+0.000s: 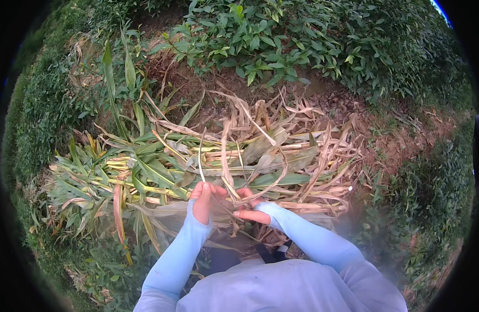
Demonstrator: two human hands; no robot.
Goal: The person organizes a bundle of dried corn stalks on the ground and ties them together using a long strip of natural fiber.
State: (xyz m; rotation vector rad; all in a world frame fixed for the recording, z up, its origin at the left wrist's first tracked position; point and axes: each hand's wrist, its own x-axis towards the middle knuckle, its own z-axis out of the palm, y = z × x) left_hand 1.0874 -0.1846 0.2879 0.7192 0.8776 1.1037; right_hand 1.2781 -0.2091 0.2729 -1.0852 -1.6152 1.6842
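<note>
Cut corn stalks [161,190] with green and dried leaves lie crosswise in a long heap before me. Above the heap's near side, my left hand [205,199] pinches a thin pale leaf strip [200,160] that stands up from the fingers. Close beside it on the right, my right hand [252,206] holds the lower part of long dry corn leaves [225,156], one rising upright and another curving round in a loop [284,167]. Light blue sleeves cover both forearms and part of the hands. Where the strips pass between the two hands, the detail is blurred.
Leafy green bushes [262,43] grow along the far side, above a bank of reddish-brown soil [177,82]. Tall green leaf blades [110,78] stand at the heap's far left. Low greenery [426,195] borders the bare soil strip [403,144] on the right.
</note>
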